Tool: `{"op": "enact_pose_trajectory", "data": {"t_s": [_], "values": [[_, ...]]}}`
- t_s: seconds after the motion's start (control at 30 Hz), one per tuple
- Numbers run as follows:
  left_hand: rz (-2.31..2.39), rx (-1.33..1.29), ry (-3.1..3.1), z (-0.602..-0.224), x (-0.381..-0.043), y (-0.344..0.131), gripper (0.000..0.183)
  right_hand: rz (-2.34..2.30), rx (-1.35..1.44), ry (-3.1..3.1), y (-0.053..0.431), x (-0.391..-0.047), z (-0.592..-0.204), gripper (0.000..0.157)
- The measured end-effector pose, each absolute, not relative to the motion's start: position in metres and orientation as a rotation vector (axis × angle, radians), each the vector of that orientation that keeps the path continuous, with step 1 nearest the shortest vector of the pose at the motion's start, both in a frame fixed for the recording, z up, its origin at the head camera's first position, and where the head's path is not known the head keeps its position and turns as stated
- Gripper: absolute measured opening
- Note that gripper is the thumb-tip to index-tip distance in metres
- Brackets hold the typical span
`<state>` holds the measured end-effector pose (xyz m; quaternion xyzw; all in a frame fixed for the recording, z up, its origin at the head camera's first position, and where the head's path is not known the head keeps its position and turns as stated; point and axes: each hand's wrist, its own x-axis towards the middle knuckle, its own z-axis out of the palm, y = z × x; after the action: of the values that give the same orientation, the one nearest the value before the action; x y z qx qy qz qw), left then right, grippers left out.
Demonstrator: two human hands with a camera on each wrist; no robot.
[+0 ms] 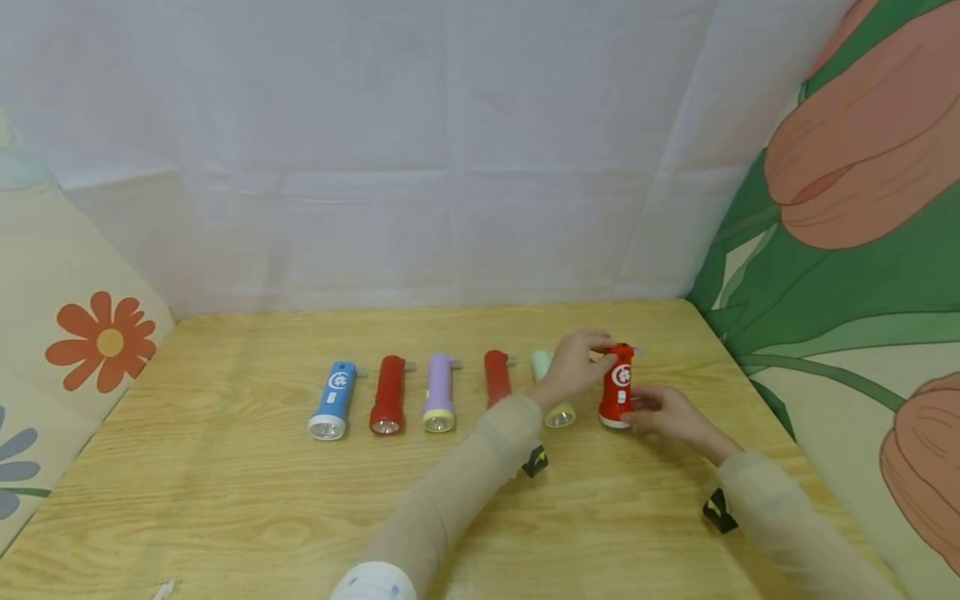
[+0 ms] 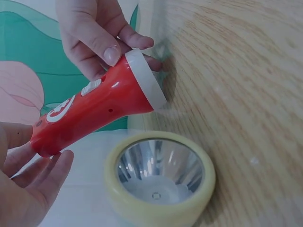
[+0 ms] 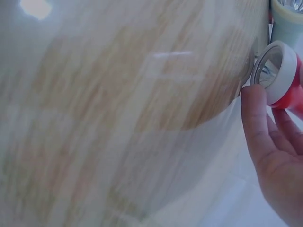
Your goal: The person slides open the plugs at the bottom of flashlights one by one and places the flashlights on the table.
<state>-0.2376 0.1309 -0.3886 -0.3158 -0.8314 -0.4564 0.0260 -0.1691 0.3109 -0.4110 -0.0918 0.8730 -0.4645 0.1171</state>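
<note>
A red flashlight [image 1: 613,392] with a white rim and a white emblem is at the right end of a row of flashlights. My left hand [image 1: 573,364] holds its tail end between thumb and fingers, as the left wrist view shows. My right hand [image 1: 670,414] grips the lamp end, thumb on the red body near the white rim [image 2: 146,79]. In the right wrist view a fingertip touches that rim. Just left of it lies a mint-green flashlight [image 1: 560,414] with a yellow rim, partly hidden by my left hand.
Further left on the wooden table [image 1: 247,508] lie a red flashlight [image 1: 497,377] partly covered by my left arm, a purple one [image 1: 439,385], another red one [image 1: 388,392] and a blue one [image 1: 334,398]. A white cloth [image 1: 420,167] hangs behind; flower-printed panels stand at both sides.
</note>
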Motion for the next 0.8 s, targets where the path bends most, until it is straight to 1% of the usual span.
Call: {"op": "enact_pose_trajectory", "data": {"t_s": [0.17, 0.37, 0.57, 0.8], "values": [[-1.365, -1.023, -2.568, -0.390, -0.239, 0.132, 0.025, -1.352, -0.240, 2.567, 0.309, -0.167, -0.410, 0.046], [-1.375, -1.058, -2.571, -0.391, -0.239, 0.133, 0.033, -1.368, -0.171, 2.582, 0.303, -0.163, -0.409, 0.046], [-1.410, -1.015, -2.617, -0.392, -0.238, 0.136, 0.040, -1.382, -0.146, 2.603, 0.296, -0.162, -0.408, 0.044], [-1.396, -0.930, -2.670, -0.394, -0.238, 0.136, 0.043, -1.398, -0.105, 2.609, 0.293, -0.159, -0.407, 0.045]]}}
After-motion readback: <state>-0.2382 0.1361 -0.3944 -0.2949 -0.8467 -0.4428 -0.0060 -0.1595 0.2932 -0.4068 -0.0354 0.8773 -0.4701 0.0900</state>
